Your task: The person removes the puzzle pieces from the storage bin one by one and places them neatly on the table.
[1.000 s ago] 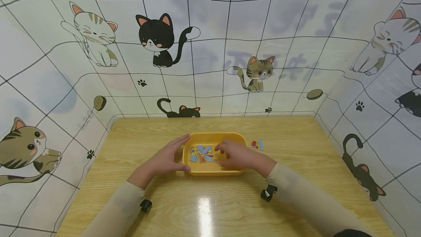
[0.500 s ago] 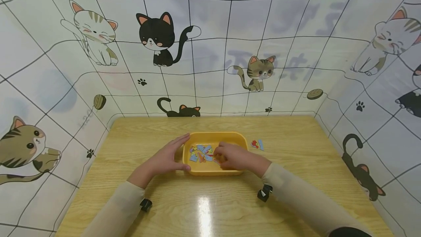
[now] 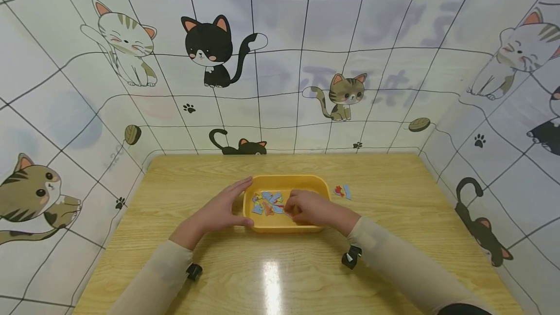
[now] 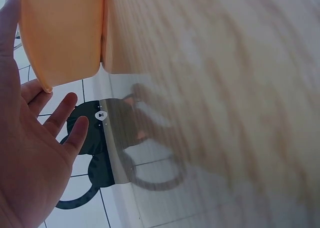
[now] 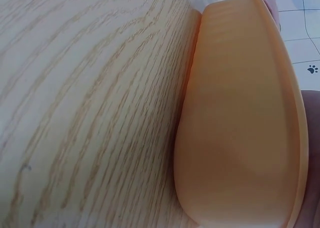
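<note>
Tray: one, yellow, rounded rectangle, mouth upward, flat on the counter; long axis 9 to 3 o'clock, 12 being the far edge.
Pieces: several, flat, chiefly blue, orange and yellow; inside the tray, mostly toward 9 o'clock, pointing at mixed angles.
Strip: one, blue, on the counter outside the tray, between 2 and 3 o'clock; long axis near 11 to 5.
Red piece: one, irregular, just beside the strip on its 9 o'clock side.
Left hand: at the tray's 9 o'clock end, touching the rim; fingers extended, unclenched.
Right hand: inside the tray toward 3 o'clock, fingers bent downward; fingertips hidden, so cannot tell whether anything is grasped.
Obstruction: right hand covers the tray floor toward 3 o'clock; tray wall blocks the interior from the right wrist view.
Sleeves: two, beige, entering from 7 and 5 o'clock.
Backdrop: cat print with grid lines, beyond the counter at 12 o'clock and along both sides.
</note>
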The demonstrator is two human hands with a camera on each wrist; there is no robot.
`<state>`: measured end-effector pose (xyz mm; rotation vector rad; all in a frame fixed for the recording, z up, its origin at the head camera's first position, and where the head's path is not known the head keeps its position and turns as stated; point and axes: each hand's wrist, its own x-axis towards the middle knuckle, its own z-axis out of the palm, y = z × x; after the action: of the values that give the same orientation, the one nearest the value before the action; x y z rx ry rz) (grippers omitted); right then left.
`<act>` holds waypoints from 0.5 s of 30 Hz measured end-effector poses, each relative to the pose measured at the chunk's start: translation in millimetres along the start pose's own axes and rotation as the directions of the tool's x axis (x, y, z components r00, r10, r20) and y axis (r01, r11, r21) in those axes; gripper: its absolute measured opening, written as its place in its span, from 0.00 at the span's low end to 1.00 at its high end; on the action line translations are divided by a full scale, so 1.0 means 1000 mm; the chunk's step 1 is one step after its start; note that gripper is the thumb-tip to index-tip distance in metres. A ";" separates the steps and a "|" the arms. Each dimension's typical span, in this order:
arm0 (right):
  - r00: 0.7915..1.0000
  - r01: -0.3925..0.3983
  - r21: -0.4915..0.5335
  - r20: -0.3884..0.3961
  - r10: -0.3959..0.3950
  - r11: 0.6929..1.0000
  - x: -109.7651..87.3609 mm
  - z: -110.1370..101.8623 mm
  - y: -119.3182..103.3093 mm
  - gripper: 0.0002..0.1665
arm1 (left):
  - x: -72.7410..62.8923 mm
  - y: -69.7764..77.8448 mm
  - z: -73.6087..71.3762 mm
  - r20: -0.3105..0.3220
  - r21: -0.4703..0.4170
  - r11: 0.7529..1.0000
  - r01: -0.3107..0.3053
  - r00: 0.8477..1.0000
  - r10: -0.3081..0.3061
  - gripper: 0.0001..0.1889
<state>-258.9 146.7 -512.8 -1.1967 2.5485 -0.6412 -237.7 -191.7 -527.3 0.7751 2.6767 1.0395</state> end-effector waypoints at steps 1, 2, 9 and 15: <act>1.000 -0.001 -0.002 0.001 0.001 1.000 0.000 0.000 0.000 0.12 | 0.000 0.000 0.000 0.000 0.001 1.000 0.000 1.000 0.000 0.64; 1.000 -0.001 -0.003 0.001 0.001 1.000 0.000 -0.001 -0.001 0.12 | 0.000 0.000 0.000 -0.001 0.001 1.000 0.000 1.000 0.000 0.64; 1.000 -0.030 0.001 0.001 0.030 1.000 0.002 0.000 0.000 0.07 | 0.001 0.000 -0.001 -0.003 0.000 1.000 0.000 1.000 0.000 0.64; 0.996 -0.086 0.008 0.008 0.086 0.996 0.001 0.001 -0.001 0.08 | 0.001 -0.001 0.000 -0.003 0.002 1.000 -0.002 1.000 0.002 0.65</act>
<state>-257.8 145.2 -513.1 -1.0786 2.5722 -0.6253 -238.8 -191.7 -528.4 0.7767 2.6807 1.0393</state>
